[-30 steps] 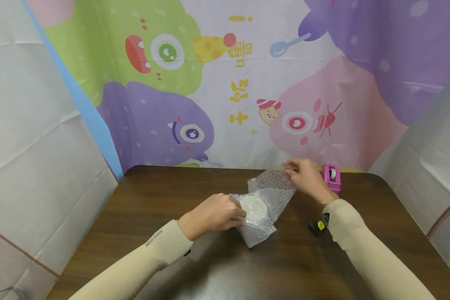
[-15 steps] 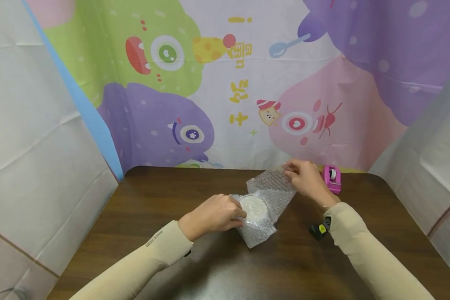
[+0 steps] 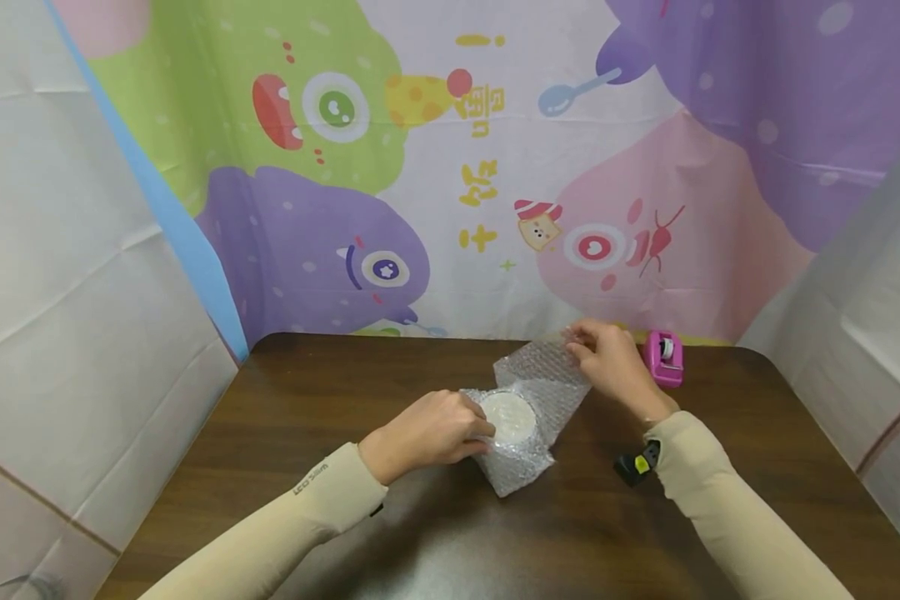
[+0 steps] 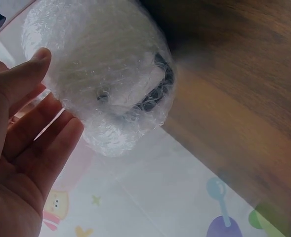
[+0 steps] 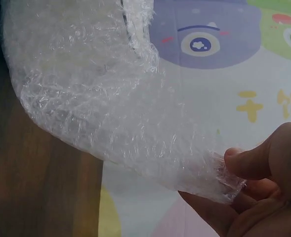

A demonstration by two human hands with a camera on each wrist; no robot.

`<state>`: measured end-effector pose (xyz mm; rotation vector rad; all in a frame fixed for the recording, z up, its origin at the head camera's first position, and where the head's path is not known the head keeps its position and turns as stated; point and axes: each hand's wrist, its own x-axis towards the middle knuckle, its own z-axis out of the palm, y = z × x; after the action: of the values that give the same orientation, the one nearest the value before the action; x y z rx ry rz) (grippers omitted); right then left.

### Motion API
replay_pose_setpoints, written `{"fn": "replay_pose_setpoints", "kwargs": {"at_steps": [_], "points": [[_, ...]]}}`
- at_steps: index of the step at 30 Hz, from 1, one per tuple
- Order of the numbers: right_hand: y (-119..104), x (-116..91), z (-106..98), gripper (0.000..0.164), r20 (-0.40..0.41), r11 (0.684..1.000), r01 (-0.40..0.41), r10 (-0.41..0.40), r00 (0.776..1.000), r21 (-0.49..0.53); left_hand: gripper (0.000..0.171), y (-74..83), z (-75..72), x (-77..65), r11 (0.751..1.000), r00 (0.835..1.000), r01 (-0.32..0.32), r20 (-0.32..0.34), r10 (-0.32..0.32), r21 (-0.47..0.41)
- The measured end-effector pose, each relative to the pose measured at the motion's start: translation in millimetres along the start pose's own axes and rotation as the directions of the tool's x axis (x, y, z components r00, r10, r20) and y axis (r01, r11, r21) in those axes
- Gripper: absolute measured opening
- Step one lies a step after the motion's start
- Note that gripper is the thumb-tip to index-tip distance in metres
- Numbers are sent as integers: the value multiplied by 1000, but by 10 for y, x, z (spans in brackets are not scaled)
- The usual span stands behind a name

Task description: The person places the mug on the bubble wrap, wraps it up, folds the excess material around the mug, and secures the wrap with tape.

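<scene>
A round, whitish object (image 3: pixel 509 418) stands wrapped in bubble wrap (image 3: pixel 521 472), its pale disc-shaped top showing from above. Dark marks on its side show through the film in the left wrist view. My left hand (image 3: pixel 433 427) holds the bundle at its left side, thumb (image 4: pixel 34 66) against the film and fingers bent at its edge. To the upper right, my right hand (image 3: pixel 611 360) pinches the far corner of a loose flap (image 5: pixel 155 148) of the wrap between thumb and fingers. The flap is stretched out from the bundle.
A pink tape dispenser (image 3: pixel 665 360) with a roll in it stands at the back right of the brown wooden table (image 3: pixel 307 400), just beyond my right wrist. A printed cartoon curtain (image 3: pixel 450 283) hangs behind the table's back edge. Pale panels (image 3: pixel 67 275) flank both sides.
Hardly anything differs. Both hands keep their places on the wrap, and my right wrist has shifted very slightly. The bundle and the tape dispenser stay where they were.
</scene>
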<state>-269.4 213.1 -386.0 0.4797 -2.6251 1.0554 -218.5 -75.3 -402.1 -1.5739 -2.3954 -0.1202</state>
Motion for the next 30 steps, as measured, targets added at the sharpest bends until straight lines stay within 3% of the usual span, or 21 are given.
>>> {"fn": "replay_pose_setpoints", "kwargs": {"at_steps": [30], "points": [[-218, -119, 44, 18, -19, 993, 113, -113, 993, -20, 15, -18, 24, -12, 999, 1000, -15, -19, 15, -30]]}}
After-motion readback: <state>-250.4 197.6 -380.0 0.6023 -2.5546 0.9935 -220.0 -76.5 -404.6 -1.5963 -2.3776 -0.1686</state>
